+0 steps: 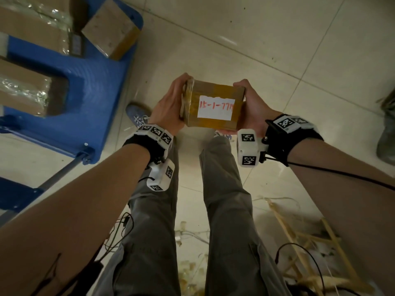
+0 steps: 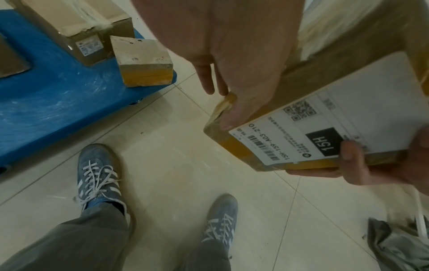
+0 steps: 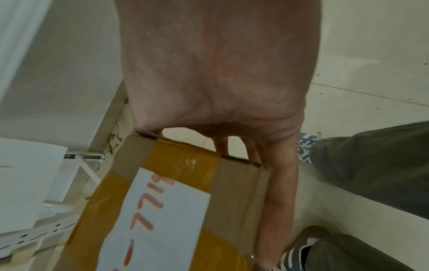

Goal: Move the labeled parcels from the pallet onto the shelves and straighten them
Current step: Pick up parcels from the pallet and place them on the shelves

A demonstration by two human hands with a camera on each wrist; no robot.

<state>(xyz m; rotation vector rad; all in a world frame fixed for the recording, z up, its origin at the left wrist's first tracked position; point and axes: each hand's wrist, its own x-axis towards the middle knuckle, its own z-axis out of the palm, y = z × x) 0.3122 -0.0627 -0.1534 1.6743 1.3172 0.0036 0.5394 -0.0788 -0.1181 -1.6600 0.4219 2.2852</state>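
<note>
A small cardboard parcel (image 1: 211, 105), wrapped in yellow tape, carries a white label with red handwriting "15-1-771". I hold it between both hands above the tiled floor, in front of my legs. My left hand (image 1: 171, 103) grips its left end, with the thumb (image 2: 234, 113) on the printed shipping label (image 2: 336, 124) on the underside. My right hand (image 1: 250, 112) grips the right end, fingers (image 2: 355, 161) curled under it. The right wrist view shows the parcel (image 3: 176, 201) below my palm (image 3: 220, 73). The blue pallet (image 1: 96, 82) lies to my left.
On the pallet stand a small taped box (image 1: 111, 28) at its corner and larger cartons (image 1: 32, 24) behind. A white shelf frame (image 3: 76, 159) shows in the right wrist view. Wooden strips and cables (image 1: 310, 242) litter the floor at right. A grey bundle (image 1: 386, 135) lies far right.
</note>
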